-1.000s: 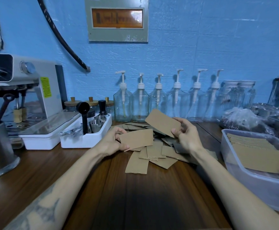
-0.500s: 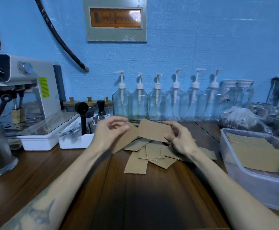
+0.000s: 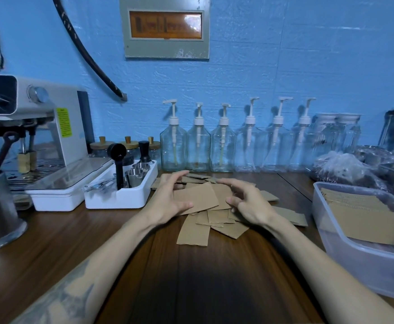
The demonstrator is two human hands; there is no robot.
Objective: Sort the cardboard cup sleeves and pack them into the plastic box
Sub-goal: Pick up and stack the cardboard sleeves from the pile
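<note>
Blue wall tiles are rising behind the wooden counter (image 3: 50, 249) where I am working. I am holding a flat cardboard sleeve (image 3: 197, 198) above the loose pile of sleeves (image 3: 214, 220) in the middle of the counter. My left hand (image 3: 167, 202) is gripping its left end, thumb underneath at the near edge and fingers curled over the far edge. My right hand (image 3: 247, 202) is hovering at the right end with fingers bent and spread; I cannot tell whether they are touching the card. I am judging these sleeves as very light, thin, fairly stiff but easy to crease, and dry enough not to slip, so taking them by the short ends or pinching a squared stack at its edges looks best. The pile is overlapping too much for an exact count; roughly a dozen are showing. One plastic box (image 3: 331, 244) is sitting at my right, already carrying a stack. Six pump bottles (image 3: 198, 148) are lining the wall.
</note>
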